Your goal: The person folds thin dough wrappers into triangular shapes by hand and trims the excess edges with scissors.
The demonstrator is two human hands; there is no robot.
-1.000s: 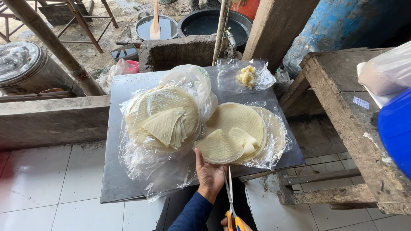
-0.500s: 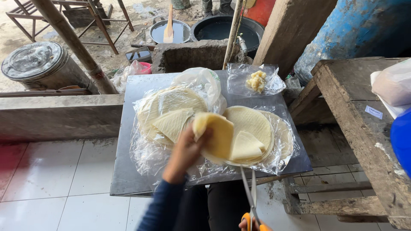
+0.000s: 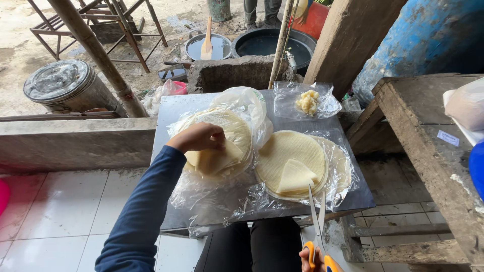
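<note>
While the left hand [image 3: 199, 137] pinches a folded wafer piece [image 3: 214, 160] onto the left stack [image 3: 227, 128], the right hand [image 3: 313, 257] grips scissors [image 3: 317, 221], fingers closed round the handles. Right stack [image 3: 292, 151] on the bench [image 3: 171, 108]: mostly whole rounds, uncut.

soft even daylight, sharp focus

Navy long sleeve [image 3: 146, 211], black trousers [image 3: 252, 247]
</note>
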